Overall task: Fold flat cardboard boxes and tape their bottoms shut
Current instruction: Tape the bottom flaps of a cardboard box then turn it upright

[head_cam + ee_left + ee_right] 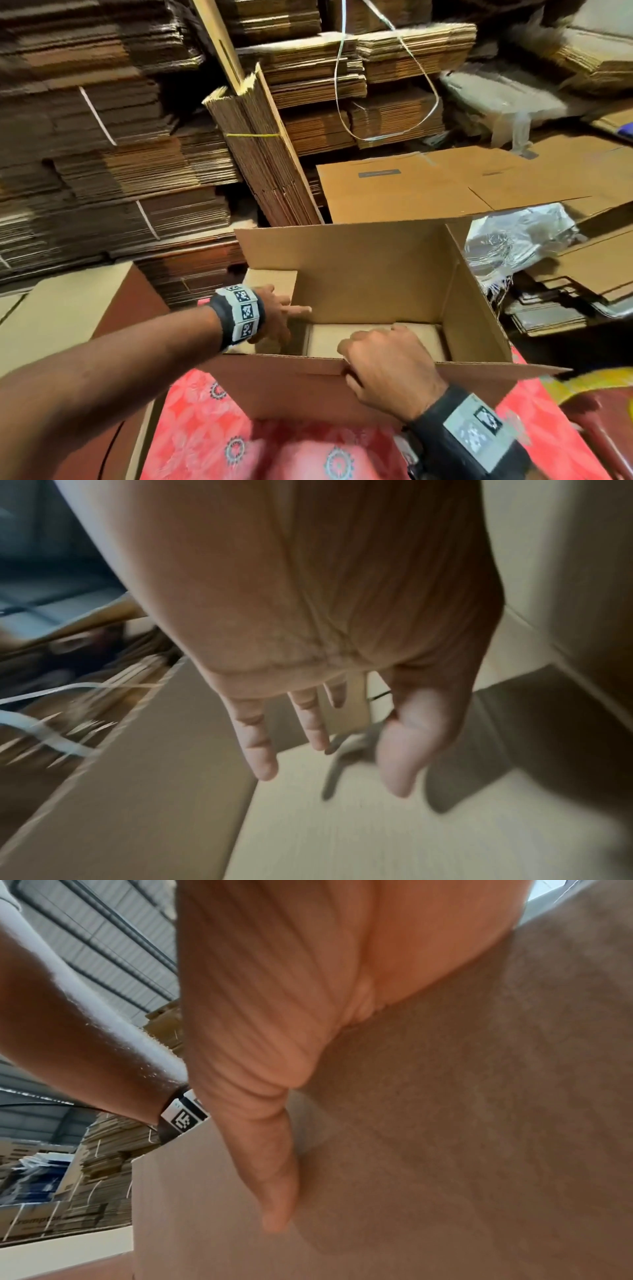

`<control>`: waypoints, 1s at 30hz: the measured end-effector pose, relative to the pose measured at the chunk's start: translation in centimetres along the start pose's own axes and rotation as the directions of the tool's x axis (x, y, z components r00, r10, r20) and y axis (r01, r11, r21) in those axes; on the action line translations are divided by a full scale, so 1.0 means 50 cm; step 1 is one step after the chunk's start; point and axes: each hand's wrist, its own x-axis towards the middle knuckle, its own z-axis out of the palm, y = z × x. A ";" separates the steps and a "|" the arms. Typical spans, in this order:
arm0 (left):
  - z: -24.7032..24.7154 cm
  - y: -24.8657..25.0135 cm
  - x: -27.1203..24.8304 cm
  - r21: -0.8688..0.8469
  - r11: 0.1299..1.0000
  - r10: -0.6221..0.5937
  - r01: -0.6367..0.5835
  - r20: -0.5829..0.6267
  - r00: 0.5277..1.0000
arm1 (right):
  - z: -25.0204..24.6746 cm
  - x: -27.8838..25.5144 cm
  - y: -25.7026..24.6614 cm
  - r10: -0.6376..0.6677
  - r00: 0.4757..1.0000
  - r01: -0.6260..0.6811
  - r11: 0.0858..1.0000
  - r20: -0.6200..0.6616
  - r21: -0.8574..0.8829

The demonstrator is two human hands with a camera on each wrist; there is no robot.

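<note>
A brown cardboard box (373,281) stands open on the red patterned cloth (205,435) in front of me, its inner flaps (346,341) folded down inside. My left hand (277,318) reaches into the box at its left end, fingers straight and spread above the flaps (342,818); it holds nothing. My right hand (387,370) grips the box's near wall (294,380) at its top edge, fingers curled over into the box. In the right wrist view the thumb (274,1177) lies flat against the outside of that wall (479,1123).
Tall stacks of flat cardboard (102,154) fill the back and left. A strapped bundle (263,154) leans behind the box. A large flat sheet (411,188) lies beyond it. A yellow tape roll (589,387) and a red chair (603,428) sit at the right.
</note>
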 end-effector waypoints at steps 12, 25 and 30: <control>0.226 -0.034 -0.284 -0.725 0.654 -0.423 0.214 -0.116 0.899 | -0.040 0.050 0.055 -0.059 0.992 0.073 0.988 0.108 -0.135; 0.160 0.109 -0.366 -0.910 0.298 -0.835 -0.288 -0.395 0.383 | -0.024 0.139 0.054 0.017 1.000 -0.018 0.995 -0.009 -0.097; 0.081 0.122 -0.250 -0.905 0.372 -0.687 -0.205 -0.417 0.596 | 0.003 0.150 0.032 0.040 0.999 -0.042 0.994 -0.019 -0.106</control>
